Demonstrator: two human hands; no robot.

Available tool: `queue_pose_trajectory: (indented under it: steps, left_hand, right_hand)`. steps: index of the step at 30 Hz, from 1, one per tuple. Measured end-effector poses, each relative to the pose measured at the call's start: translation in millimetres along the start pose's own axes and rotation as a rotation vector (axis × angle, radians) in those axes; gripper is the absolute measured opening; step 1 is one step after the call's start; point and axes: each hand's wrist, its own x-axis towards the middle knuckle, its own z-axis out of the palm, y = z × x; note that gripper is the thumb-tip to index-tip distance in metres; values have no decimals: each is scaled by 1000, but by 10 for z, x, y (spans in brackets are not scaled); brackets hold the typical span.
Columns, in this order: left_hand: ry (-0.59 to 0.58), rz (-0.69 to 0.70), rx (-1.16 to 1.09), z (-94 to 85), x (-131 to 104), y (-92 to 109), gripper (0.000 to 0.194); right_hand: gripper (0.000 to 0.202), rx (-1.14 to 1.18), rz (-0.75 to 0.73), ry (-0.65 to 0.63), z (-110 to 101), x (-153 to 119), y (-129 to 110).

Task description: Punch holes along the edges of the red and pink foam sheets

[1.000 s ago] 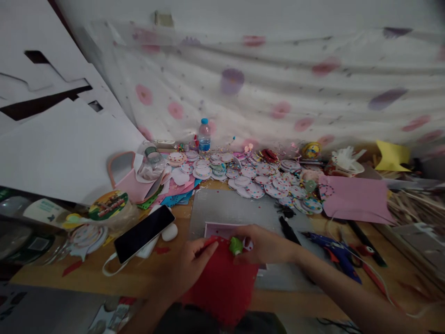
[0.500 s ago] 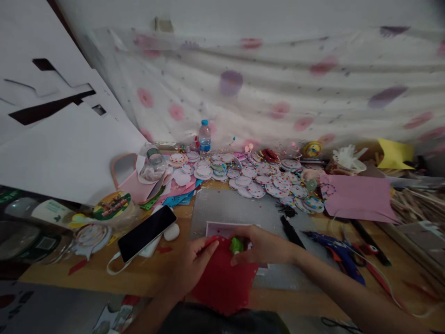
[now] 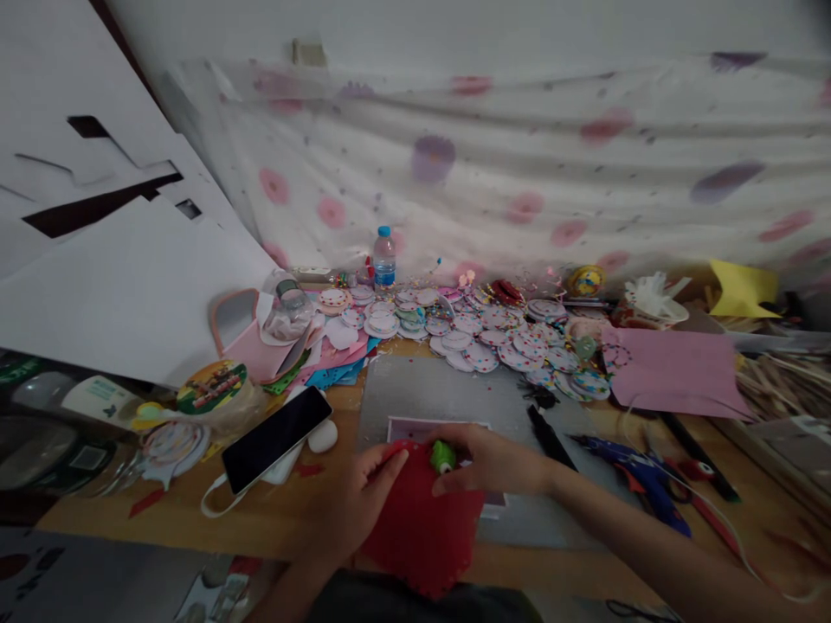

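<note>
A red felt-like piece [image 3: 425, 528] with small dots along its edge hangs over the table's front edge. My left hand [image 3: 373, 489] pinches its upper left edge between thumb and fingers. Over its upper right part, my right hand [image 3: 471, 459] has its fingers curled round a small bright green object [image 3: 442, 456] with a pale tip. Behind the hands, a framed sheet [image 3: 402, 427] lies on the grey mat [image 3: 415, 389], partly hidden by the red piece and my right hand.
Decorated white discs [image 3: 480, 337] lie heaped behind the mat, near a water bottle [image 3: 384, 260]. A phone [image 3: 276, 439] lies at left. At right are a black tool [image 3: 550, 437], a blue glue gun [image 3: 640, 476], scissors and pink sheet [image 3: 679, 368].
The whole view has shifted slightly, with the table items appearing a little lower. Both hands keep nearly the same pose on the red piece and the green object.
</note>
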Motion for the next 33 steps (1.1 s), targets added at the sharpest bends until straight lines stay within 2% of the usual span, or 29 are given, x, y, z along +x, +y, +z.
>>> queue_pose_trajectory:
  steps: [3, 6, 10, 15, 22, 33]
  left_hand:
    - [0, 5, 3, 10, 3, 15, 31]
    - [16, -10, 11, 10, 14, 1, 31]
    - [59, -14, -31, -8, 47, -107, 30]
    - [88, -16, -74, -32, 68, -205, 26]
    - [73, -31, -79, -40, 74, -188, 26]
    - [70, -19, 1, -32, 76, -149, 29]
  right_hand:
    - [46, -3, -11, 47, 19, 33, 25]
    - [50, 95, 10, 55, 31, 68, 60]
    - [44, 202, 41, 26, 31, 99, 87]
    - [30, 281, -8, -28, 8, 105, 62]
    - [30, 106, 22, 30, -16, 96, 4]
    - [15, -81, 22, 163, 35, 106, -51]
